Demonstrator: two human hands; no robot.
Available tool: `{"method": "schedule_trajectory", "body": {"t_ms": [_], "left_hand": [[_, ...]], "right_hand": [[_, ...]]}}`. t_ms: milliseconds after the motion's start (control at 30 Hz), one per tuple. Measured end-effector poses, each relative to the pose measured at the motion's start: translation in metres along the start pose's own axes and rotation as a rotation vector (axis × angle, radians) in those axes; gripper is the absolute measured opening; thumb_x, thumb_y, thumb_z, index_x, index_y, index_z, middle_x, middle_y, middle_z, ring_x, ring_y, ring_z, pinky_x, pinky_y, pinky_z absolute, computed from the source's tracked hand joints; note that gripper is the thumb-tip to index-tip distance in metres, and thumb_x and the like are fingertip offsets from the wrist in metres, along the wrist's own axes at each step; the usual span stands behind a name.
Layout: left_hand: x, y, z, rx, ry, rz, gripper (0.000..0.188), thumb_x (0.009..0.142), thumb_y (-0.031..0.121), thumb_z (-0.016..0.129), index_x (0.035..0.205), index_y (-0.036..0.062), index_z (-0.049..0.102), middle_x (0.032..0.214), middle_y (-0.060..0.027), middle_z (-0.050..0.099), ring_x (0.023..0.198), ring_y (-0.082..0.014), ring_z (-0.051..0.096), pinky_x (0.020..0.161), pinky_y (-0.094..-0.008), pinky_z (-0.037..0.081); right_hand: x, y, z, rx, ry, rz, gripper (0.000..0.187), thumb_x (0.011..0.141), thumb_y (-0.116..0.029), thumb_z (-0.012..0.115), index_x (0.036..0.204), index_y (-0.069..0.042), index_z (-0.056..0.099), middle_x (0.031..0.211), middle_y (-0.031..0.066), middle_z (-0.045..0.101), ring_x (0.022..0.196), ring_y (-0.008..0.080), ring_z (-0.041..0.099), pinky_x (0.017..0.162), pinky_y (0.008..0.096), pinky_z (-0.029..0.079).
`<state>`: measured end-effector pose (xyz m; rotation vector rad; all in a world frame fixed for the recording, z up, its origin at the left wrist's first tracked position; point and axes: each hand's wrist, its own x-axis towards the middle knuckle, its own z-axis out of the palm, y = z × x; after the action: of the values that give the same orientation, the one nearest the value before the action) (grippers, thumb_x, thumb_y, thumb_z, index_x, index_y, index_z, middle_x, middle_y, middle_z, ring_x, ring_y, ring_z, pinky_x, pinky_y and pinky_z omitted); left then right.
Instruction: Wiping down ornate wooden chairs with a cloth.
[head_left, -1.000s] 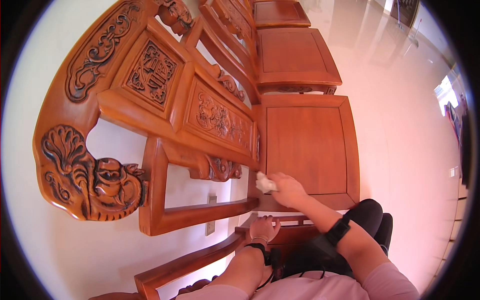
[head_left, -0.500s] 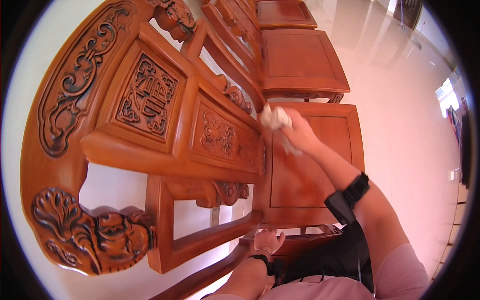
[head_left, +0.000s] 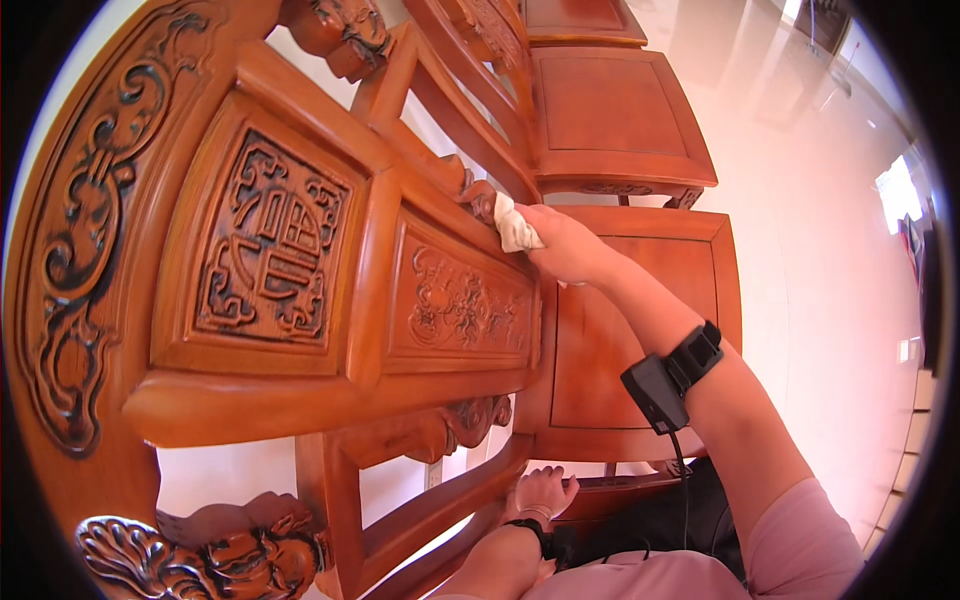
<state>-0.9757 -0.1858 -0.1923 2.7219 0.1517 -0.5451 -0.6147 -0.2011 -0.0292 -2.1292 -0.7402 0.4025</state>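
My right hand (head_left: pixel 566 243) is closed on a crumpled white cloth (head_left: pixel 517 226). The cloth meets the carved scroll (head_left: pixel 481 201) at the side of a reddish-brown wooden chair back (head_left: pixel 375 300), just above the seat. Dark relief carving covers the upper panel (head_left: pixel 272 240) of that back, and a shallower carved panel (head_left: pixel 468 305) sits below it. Low in the view, my left hand (head_left: pixel 543 492) rests by the chair's near edge, fingers a little bent with the thumb apart, and nothing shows in it. Its palm is hidden.
The chair's flat wooden seat (head_left: pixel 640 340) lies under my right forearm. Beyond it stand a matching wooden seat (head_left: pixel 620 115) and another one (head_left: pixel 582 20). Pale shiny floor (head_left: pixel 800 290) runs along the right side. A white wall shows through gaps in the chair back.
My right hand has brought the cloth from over the seat leftward to the scroll on the chair back. The view has shifted, so the chair back looks larger. My left hand stays near the same place.
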Motion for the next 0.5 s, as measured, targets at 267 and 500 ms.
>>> {"method": "schedule_trajectory", "body": {"t_ms": [267,500], "left_hand": [[0.003,0.008,-0.001,-0.007,0.023,0.019,0.031,0.079,0.037,0.052,0.073,0.0100,0.066,0.073,-0.0105,0.066,0.071,-0.0288,0.063,0.066,-0.0404,0.051],[0.000,0.001,0.003,0.011,0.035,0.006,0.031,0.078,0.039,0.053,0.072,0.0110,0.065,0.072,-0.0092,0.065,0.071,-0.0276,0.063,0.065,-0.0411,0.050]], "right_hand": [[-0.025,0.065,0.000,0.402,0.152,0.157,0.043,0.076,-0.006,0.052,0.119,-0.010,0.052,0.107,0.0115,0.058,0.097,0.0248,0.058,0.082,0.0362,0.047],[0.017,0.021,-0.001,0.426,-0.143,0.246,0.040,0.078,-0.011,0.054,0.118,-0.008,0.053,0.094,0.0114,0.062,0.093,0.0265,0.060,0.082,0.0353,0.047]]}}
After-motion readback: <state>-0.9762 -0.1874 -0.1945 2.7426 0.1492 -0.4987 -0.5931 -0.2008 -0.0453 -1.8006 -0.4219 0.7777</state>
